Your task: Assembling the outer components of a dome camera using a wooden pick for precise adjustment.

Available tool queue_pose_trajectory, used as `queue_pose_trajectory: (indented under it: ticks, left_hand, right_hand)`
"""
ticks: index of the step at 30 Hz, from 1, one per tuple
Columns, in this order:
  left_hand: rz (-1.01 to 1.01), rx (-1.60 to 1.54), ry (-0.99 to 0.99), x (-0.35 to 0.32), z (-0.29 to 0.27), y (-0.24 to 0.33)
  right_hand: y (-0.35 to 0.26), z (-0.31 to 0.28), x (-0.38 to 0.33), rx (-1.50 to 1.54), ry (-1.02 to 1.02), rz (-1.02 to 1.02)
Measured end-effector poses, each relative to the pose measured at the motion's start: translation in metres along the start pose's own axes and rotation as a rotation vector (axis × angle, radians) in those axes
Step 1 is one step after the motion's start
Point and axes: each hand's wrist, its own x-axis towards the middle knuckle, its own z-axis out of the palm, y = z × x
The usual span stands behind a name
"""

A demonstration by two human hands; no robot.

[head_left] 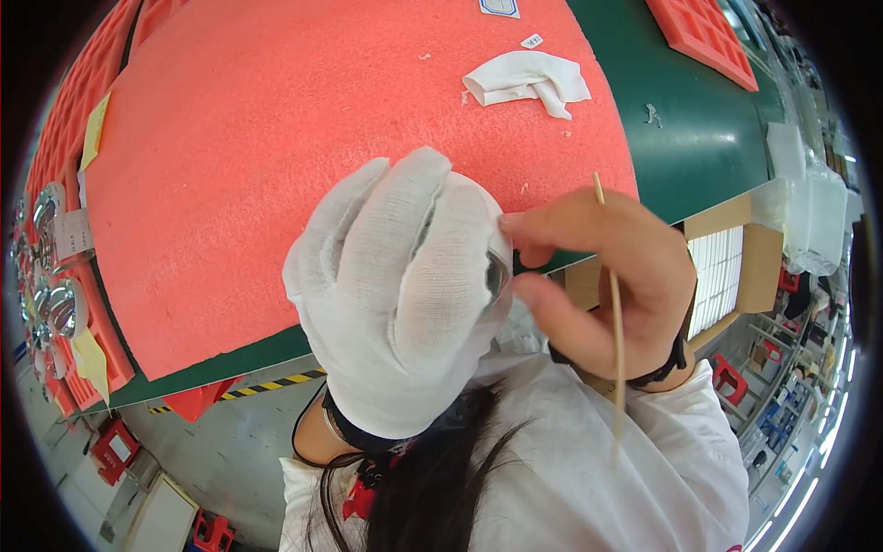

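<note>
I have my gloved left hand (395, 276) curled around a shiny piece (496, 274), mostly hidden, with a glossy sliver at the glove's right side. My bare right hand (635, 267) has finger and thumb bent toward that edge, parted; I can't tell whether they touch it. A thin wooden stick (618, 340) is tucked in that hand; swinging it carelessly could scratch the gloss, and bare skin could smudge it. The smooth surface might slip in the fabric glove and, being near the bench's (704, 129) front edge, miss the pink foam sheet (230, 184). Farther off, crumbs near the white cloth (524, 78) could cling if it's laid there.
</note>
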Motion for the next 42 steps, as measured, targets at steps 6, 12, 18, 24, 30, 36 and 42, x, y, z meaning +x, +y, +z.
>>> queue_pose_trajectory:
  ticks: [6,12,18,24,30,36,42]
  left_hand:
    - [-0.013,0.026,0.006,0.001,0.003,0.003]
    - [0.058,0.106,0.052,-0.002,0.008,-0.002]
    - [0.068,0.075,-0.003,-0.003,0.004,-0.004]
    - [0.04,0.004,-0.079,0.001,-0.003,-0.005]
    - [-0.247,-0.221,-0.11,0.0,-0.006,0.001]
    - [-0.376,-0.294,-0.15,0.0,-0.008,0.004]
    - [-0.383,-0.259,-0.173,-0.001,-0.011,0.009]
  right_hand:
    - [-0.002,0.005,-0.002,-0.24,0.001,-0.242]
    - [-0.012,0.008,0.001,-0.347,-0.033,-0.124]
    - [-0.013,-0.001,0.008,-0.013,-0.213,0.159]
    - [-0.005,-0.002,0.008,0.394,-0.223,0.42]
    - [-0.002,-0.004,0.012,0.621,-0.209,0.546]
    - [0.0,-0.004,0.009,0.649,-0.196,0.523]
    - [0.005,-0.005,0.003,0.705,-0.192,0.449]
